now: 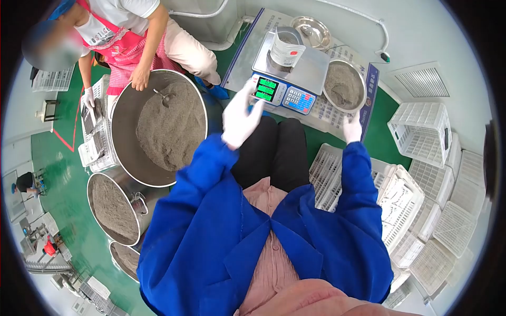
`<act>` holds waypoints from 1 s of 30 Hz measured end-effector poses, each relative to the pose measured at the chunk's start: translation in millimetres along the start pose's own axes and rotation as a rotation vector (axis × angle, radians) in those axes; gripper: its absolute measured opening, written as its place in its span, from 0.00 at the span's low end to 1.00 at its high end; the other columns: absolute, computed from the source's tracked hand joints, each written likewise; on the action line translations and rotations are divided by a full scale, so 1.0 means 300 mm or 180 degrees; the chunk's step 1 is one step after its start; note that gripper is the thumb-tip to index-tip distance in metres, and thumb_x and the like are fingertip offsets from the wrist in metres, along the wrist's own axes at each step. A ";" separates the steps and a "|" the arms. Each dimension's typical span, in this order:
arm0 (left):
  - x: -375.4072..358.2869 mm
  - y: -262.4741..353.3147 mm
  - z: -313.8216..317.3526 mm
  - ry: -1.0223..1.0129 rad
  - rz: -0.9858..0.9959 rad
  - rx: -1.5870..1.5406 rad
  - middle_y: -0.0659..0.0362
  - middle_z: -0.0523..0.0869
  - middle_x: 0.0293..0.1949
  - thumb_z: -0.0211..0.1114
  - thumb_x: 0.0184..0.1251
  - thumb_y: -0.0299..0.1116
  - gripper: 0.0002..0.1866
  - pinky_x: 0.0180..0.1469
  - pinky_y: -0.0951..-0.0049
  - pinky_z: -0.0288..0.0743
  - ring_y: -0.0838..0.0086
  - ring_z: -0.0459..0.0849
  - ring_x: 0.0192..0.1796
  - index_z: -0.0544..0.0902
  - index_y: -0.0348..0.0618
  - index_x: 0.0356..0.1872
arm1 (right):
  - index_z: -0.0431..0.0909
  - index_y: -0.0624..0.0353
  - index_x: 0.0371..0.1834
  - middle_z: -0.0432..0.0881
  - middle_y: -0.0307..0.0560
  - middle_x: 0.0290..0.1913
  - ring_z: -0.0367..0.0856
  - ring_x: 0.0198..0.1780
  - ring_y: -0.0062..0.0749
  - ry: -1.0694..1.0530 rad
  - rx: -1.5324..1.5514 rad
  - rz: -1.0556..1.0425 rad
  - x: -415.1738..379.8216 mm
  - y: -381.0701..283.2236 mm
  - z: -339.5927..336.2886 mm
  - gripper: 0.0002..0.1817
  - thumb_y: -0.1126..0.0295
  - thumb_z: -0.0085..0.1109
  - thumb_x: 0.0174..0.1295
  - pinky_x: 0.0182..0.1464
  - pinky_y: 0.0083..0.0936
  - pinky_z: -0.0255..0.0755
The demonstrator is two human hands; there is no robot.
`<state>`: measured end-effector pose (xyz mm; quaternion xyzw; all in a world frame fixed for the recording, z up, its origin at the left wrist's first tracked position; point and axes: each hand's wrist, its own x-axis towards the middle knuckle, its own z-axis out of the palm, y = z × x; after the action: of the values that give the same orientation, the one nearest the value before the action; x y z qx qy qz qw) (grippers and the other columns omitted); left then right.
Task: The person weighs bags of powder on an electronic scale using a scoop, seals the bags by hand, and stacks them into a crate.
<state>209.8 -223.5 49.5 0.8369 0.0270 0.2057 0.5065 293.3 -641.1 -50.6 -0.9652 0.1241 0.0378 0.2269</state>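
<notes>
My left hand [242, 114], in a white glove, is raised just beside the lit display of the blue and white scale [284, 94]. Its thumb and fingers are apart and nothing is between them. On the scale's metal plate stands an open white pouch [287, 50]. My right hand [352, 128], also gloved, is at the lower rim of a round metal bowl [343, 87] of grey-brown powder; its fingers are closed, and whether they grip the rim is hard to tell. Another metal bowl [311, 32] lies behind the scale.
A large steel drum [121, 129] of powder with a scoop [167, 97] stands at the left. A co-worker [124, 39] in a pink apron sits behind it. More drums [113, 208] stand nearer. White crates [420, 131] are stacked at the right.
</notes>
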 end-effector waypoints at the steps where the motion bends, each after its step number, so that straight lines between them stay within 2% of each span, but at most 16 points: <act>1: 0.068 0.033 0.069 -0.0113 -0.0131 -0.0174 0.50 0.90 0.51 0.71 0.67 0.31 0.35 0.50 0.69 0.84 0.66 0.91 0.45 0.71 0.41 0.75 | 0.53 0.63 0.83 0.90 0.54 0.46 0.89 0.49 0.51 0.0015 0.0177 -0.0071 -0.047 -0.002 0.001 0.41 0.61 0.59 0.71 0.55 0.41 0.80; 2: 0.149 0.063 0.122 -0.0318 0.0059 0.0074 0.51 0.91 0.49 0.71 0.68 0.35 0.39 0.46 0.68 0.84 0.66 0.91 0.42 0.65 0.42 0.79 | 0.58 0.62 0.81 0.90 0.53 0.46 0.89 0.48 0.51 0.0091 0.0259 -0.0302 -0.094 0.001 0.005 0.38 0.61 0.59 0.71 0.55 0.41 0.80; 3: 0.226 0.077 0.195 -0.0416 -0.0095 -0.0086 0.53 0.91 0.45 0.70 0.69 0.37 0.42 0.45 0.68 0.84 0.65 0.91 0.39 0.61 0.40 0.80 | 0.62 0.61 0.80 0.90 0.54 0.46 0.89 0.48 0.51 0.0039 0.0158 -0.0317 -0.149 -0.039 -0.021 0.35 0.62 0.59 0.72 0.55 0.41 0.80; 4: 0.292 0.056 0.278 -0.0363 0.0038 0.0080 0.52 0.92 0.42 0.69 0.69 0.43 0.44 0.47 0.64 0.84 0.60 0.91 0.40 0.59 0.39 0.81 | 0.64 0.61 0.79 0.90 0.54 0.46 0.89 0.47 0.51 0.0072 0.0251 -0.0473 -0.202 -0.057 -0.032 0.33 0.62 0.58 0.72 0.54 0.41 0.80; 7: 0.448 0.063 0.422 -0.0553 -0.0343 0.1199 0.49 0.92 0.43 0.67 0.68 0.53 0.42 0.48 0.59 0.85 0.56 0.92 0.43 0.67 0.37 0.76 | 0.69 0.54 0.77 0.90 0.54 0.45 0.90 0.44 0.48 0.0033 0.0575 -0.0632 -0.377 -0.129 -0.084 0.30 0.65 0.61 0.72 0.52 0.37 0.81; 10: 0.508 0.039 0.454 -0.0658 -0.0408 0.1637 0.46 0.92 0.41 0.65 0.66 0.59 0.34 0.50 0.55 0.84 0.53 0.91 0.45 0.82 0.39 0.61 | 0.73 0.56 0.74 0.90 0.52 0.44 0.90 0.40 0.43 -0.0086 0.0898 -0.0565 -0.520 -0.138 -0.128 0.28 0.68 0.63 0.70 0.49 0.35 0.82; 13: 0.476 0.077 0.399 -0.0742 -0.0273 0.1721 0.48 0.92 0.38 0.65 0.67 0.58 0.26 0.49 0.54 0.84 0.54 0.91 0.44 0.88 0.42 0.43 | 0.75 0.57 0.71 0.90 0.52 0.44 0.91 0.43 0.44 -0.0136 0.0871 -0.0568 -0.587 -0.067 -0.129 0.26 0.68 0.62 0.70 0.50 0.37 0.82; 14: 0.454 0.067 0.393 -0.0568 -0.0166 0.1760 0.48 0.91 0.34 0.66 0.66 0.54 0.21 0.48 0.52 0.84 0.52 0.91 0.42 0.90 0.45 0.36 | 0.76 0.57 0.71 0.90 0.52 0.45 0.91 0.43 0.45 -0.0145 0.0814 -0.0602 -0.602 -0.041 -0.123 0.25 0.68 0.62 0.70 0.51 0.37 0.82; 17: 0.397 0.024 0.373 -0.0433 0.0077 0.1675 0.46 0.90 0.32 0.67 0.62 0.49 0.16 0.45 0.51 0.84 0.49 0.90 0.40 0.89 0.47 0.35 | 0.79 0.58 0.67 0.90 0.53 0.45 0.90 0.45 0.47 -0.0203 0.0684 -0.0787 -0.612 -0.057 -0.170 0.23 0.68 0.62 0.69 0.52 0.38 0.81; 18: 0.378 0.013 0.362 -0.0421 0.0242 0.1763 0.46 0.90 0.32 0.67 0.59 0.40 0.10 0.44 0.50 0.84 0.49 0.90 0.38 0.88 0.45 0.34 | 0.80 0.58 0.65 0.90 0.55 0.45 0.90 0.46 0.48 -0.0219 0.0662 -0.0876 -0.608 -0.077 -0.192 0.22 0.68 0.62 0.69 0.52 0.37 0.81; 21: 0.299 0.028 0.298 -0.0662 0.1039 0.1613 0.45 0.88 0.28 0.64 0.65 0.37 0.08 0.41 0.48 0.82 0.46 0.89 0.35 0.86 0.46 0.32 | 0.80 0.58 0.65 0.90 0.55 0.46 0.90 0.47 0.48 -0.0308 0.0362 -0.1300 -0.612 -0.193 -0.308 0.22 0.67 0.62 0.69 0.53 0.37 0.81; 23: 0.216 0.116 0.238 -0.0909 0.1496 0.1490 0.46 0.86 0.25 0.62 0.68 0.35 0.07 0.38 0.45 0.79 0.46 0.87 0.32 0.85 0.45 0.33 | 0.79 0.59 0.67 0.90 0.54 0.48 0.90 0.49 0.45 -0.0619 0.0776 -0.1411 -0.652 -0.306 -0.420 0.23 0.68 0.62 0.69 0.54 0.35 0.81; 24: 0.166 0.181 0.198 -0.1074 0.1639 0.1397 0.47 0.86 0.26 0.63 0.69 0.35 0.07 0.37 0.48 0.80 0.48 0.87 0.32 0.86 0.46 0.35 | 0.78 0.59 0.68 0.90 0.53 0.49 0.90 0.50 0.43 -0.0774 0.0992 -0.1449 -0.686 -0.368 -0.485 0.24 0.68 0.62 0.69 0.55 0.34 0.81; 26: 0.061 0.307 0.120 -0.1448 0.1990 0.1281 0.48 0.86 0.26 0.63 0.69 0.35 0.07 0.34 0.52 0.79 0.50 0.87 0.31 0.86 0.45 0.36 | 0.74 0.61 0.72 0.89 0.52 0.55 0.89 0.54 0.39 -0.1992 0.2143 -0.1489 -0.771 -0.502 -0.632 0.25 0.70 0.60 0.72 0.59 0.32 0.80; 27: 0.009 0.352 0.090 -0.1652 0.2201 0.1255 0.48 0.85 0.25 0.63 0.70 0.34 0.07 0.32 0.54 0.79 0.50 0.87 0.29 0.85 0.45 0.34 | 0.71 0.60 0.75 0.86 0.53 0.60 0.87 0.57 0.36 -0.3003 0.2754 -0.1669 -0.807 -0.543 -0.712 0.26 0.72 0.57 0.74 0.63 0.33 0.77; 30: -0.133 0.427 0.040 -0.2313 0.2517 0.1093 0.51 0.83 0.24 0.66 0.64 0.30 0.03 0.32 0.55 0.78 0.54 0.86 0.29 0.83 0.44 0.31 | 0.74 0.57 0.72 0.84 0.54 0.62 0.82 0.63 0.41 -0.2137 0.2127 -0.2705 -0.700 -0.492 -0.692 0.25 0.68 0.59 0.72 0.66 0.40 0.74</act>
<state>156.9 -305.8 142.3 0.8708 -0.4317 0.0711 0.2242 131.8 -559.4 225.6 -0.7429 -0.3425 0.2044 0.5375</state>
